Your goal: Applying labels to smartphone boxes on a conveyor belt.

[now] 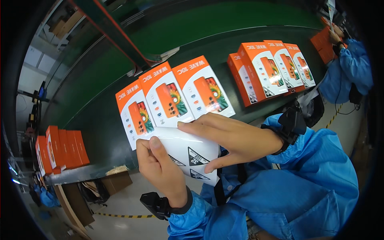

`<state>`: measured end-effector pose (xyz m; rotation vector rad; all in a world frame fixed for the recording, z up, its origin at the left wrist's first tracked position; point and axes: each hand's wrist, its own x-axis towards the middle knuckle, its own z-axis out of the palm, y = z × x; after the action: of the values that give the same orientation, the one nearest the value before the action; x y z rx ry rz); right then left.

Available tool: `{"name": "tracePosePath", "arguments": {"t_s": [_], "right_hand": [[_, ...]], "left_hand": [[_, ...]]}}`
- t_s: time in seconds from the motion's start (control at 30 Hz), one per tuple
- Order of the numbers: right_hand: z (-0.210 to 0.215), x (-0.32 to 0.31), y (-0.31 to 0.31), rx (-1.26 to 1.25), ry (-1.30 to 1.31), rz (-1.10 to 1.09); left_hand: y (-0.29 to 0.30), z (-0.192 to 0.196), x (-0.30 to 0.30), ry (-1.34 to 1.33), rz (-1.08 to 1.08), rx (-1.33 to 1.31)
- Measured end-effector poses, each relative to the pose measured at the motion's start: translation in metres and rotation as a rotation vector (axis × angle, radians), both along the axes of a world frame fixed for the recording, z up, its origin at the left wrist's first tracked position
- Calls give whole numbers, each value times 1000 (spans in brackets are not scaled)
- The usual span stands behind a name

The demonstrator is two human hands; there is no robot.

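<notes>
Holding label sheet (180,142) between hands (165,173) (234,138)

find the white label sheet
Below centre in the head view, the white label sheet is between the left hand and right hand, below three boxes.

A factory workshop: green worktop (100,130), rows of orange-and-white boxes (170,96), blue-smocked co-worker (355,66), striped floor tape (124,216).

Left hand (163,176): fingers (143,152) curled, thumb (157,146) straight, pointing up. Right hand (234,138): fingers extended leftward, thumb spread below. Both wrists raised.
</notes>
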<state>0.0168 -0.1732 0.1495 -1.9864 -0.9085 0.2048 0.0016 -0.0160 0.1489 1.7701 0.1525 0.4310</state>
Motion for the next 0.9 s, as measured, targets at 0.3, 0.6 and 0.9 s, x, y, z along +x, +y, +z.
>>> {"name": "tracePosePath", "arguments": {"t_s": [0.3,0.6,0.9], "right_hand": [[-10,5,56,-104,97,104],[-22,17,93,-88,402,187],[-42,18,117,27,484,150]], "left_hand": [[57,-17,-12,91,66,47],[112,-42,-35,169,-146,-268],[132,-58,-43,216,-88,-458]]}}
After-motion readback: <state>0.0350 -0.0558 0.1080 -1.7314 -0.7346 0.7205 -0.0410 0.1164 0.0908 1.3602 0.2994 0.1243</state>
